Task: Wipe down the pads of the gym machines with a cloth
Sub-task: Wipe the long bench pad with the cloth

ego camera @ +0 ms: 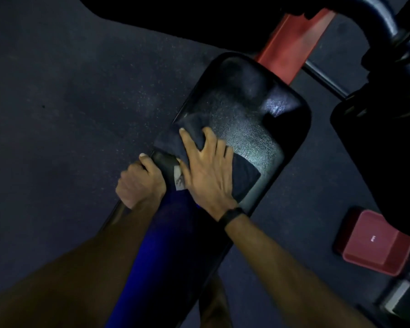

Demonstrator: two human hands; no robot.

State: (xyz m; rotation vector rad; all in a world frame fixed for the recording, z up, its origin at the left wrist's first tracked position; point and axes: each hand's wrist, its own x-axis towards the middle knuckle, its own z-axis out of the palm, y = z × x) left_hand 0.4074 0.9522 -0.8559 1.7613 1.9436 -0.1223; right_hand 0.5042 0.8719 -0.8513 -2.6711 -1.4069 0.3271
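Observation:
A black padded seat [253,100] of a gym machine fills the middle of the head view, shiny and textured. A dark blue cloth [175,138] lies on its near left part. My right hand [206,169] presses flat on the cloth with fingers spread; a black band is on that wrist. My left hand [140,183] is curled around a black handle [163,162] at the pad's near left edge. A small white tag [179,178] of the cloth shows between my hands.
A red frame bar [291,41] runs up behind the pad. A red block [374,242] sits on the floor at the right, with black machine parts [384,143] above it. Dark speckled rubber floor [69,102] spreads to the left. My leg in blue [156,256] is below.

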